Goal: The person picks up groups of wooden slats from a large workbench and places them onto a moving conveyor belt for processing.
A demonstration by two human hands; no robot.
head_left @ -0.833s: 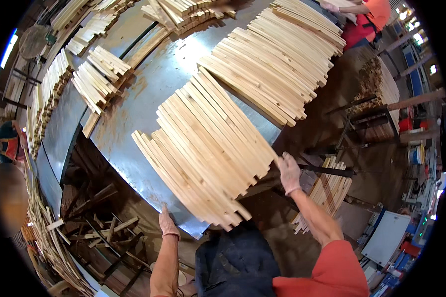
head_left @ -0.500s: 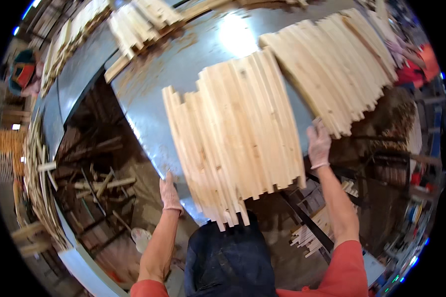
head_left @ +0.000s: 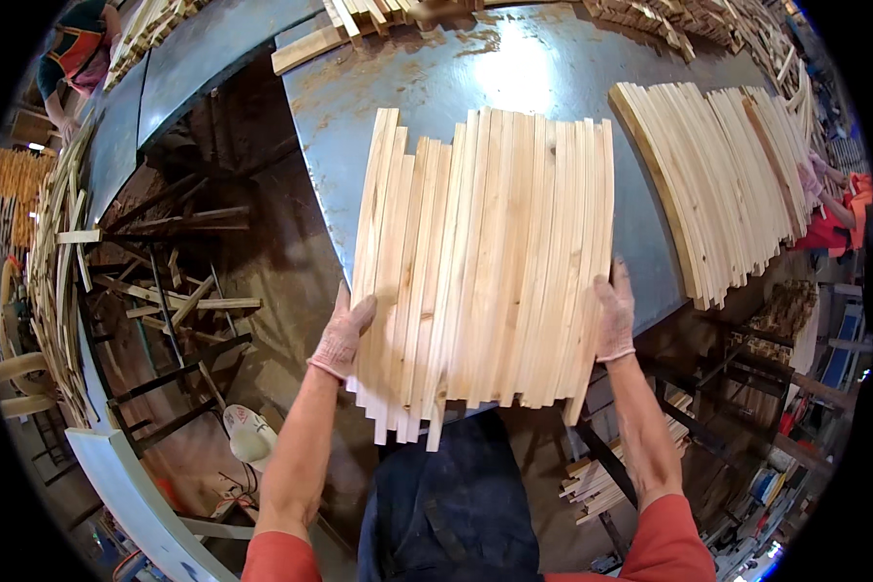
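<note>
Closest in, dark clothing point(head_left: 446, 500) covers the lap, and two red sleeves point(head_left: 669, 533) frame it. Up come the hands, both in thin pale gloves! The left hand point(head_left: 344, 330) clasps the left side of a broad row of strips point(head_left: 485, 262), thumb laid over the edge; the right hand point(head_left: 615, 312) clasps the opposite side, fingers pointing away from the body. How far either hand curls underneath, I cannot tell. And what a row it is: slim, pale yellow wood, packed side by side, grain running lengthwise, dotted with small brown knots, both ends ragged, a few pieces poking out towards the lap. It lies over the grey metal worktop point(head_left: 330, 107), its near end jutting past the edge. Down to the left, a pale round object point(head_left: 249, 435) carries reddish marks, too small to read. Beyond it, loose offcuts point(head_left: 204, 303) sprawl among dark bars. On the right of the worktop, a second row point(head_left: 713, 184) fans out, with a co-worker in red point(head_left: 839, 213) just beside it. Farther off, upper left, another person point(head_left: 78, 53) stands near a pile of wood point(head_left: 155, 34)
</note>
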